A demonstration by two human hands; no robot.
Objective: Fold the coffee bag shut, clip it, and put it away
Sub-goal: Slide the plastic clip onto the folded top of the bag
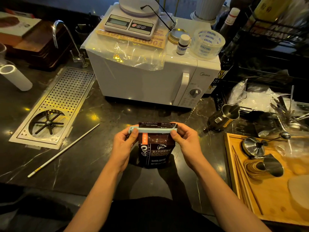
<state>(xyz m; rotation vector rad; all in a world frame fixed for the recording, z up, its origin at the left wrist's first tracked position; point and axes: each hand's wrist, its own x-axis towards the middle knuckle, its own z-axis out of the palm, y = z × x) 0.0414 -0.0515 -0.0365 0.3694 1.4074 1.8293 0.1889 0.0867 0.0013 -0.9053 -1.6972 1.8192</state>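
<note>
A dark brown coffee bag (156, 153) stands upright on the black marble counter, front centre, with its top folded over. A pale blue bar clip (153, 130) lies across the fold. My left hand (124, 142) pinches the clip's left end, thumb on its front. My right hand (185, 139) pinches the clip's right end at the bag's corner. Both hands press on the clip and the bag top together. Whether the clip is latched I cannot tell.
A white microwave (150, 77) stands just behind, carrying a scale (129, 23), tape roll (208, 41) and small bottle (183, 44). A perforated metal drain tray (66, 97) is at left, with a white rod (63, 150) beside it. A wooden tray (234, 173) with metal tools is at right.
</note>
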